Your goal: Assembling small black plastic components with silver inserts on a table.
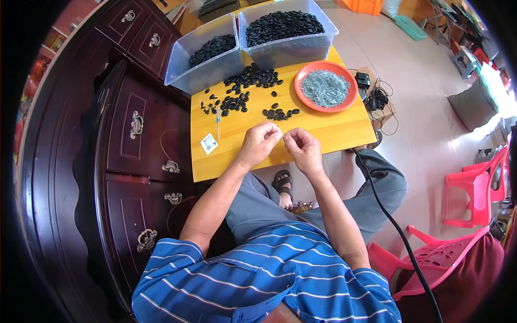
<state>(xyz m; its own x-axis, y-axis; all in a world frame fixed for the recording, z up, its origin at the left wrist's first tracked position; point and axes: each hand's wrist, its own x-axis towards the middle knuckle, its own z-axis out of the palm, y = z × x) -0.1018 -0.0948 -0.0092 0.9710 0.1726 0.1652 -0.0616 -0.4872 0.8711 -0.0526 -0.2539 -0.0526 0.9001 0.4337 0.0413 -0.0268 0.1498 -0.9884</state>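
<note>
My left hand [262, 142] and my right hand [302, 149] meet over the front part of a yellow wooden table [328, 129]. Thumb and fingers are pinched together on each; whatever they hold is too small to make out. Just beyond them lies a small group of black oval pieces [277, 114]. A larger scatter of the same black pieces [253, 79] spreads farther back. To the right, an orange plate [352, 95] carries a heap of thin silvery metal pieces [325, 88]. A slim screwdriver [218, 125] rests left of my hands, near a white label [209, 143].
Two clear plastic bins, a left one [177, 62] and a right one [291, 49], hold many black pieces at the table's back. A dark wooden cabinet [132, 156] borders the left side. A black cable [390, 215] runs past my right leg. Pink chairs [474, 188] stand at right.
</note>
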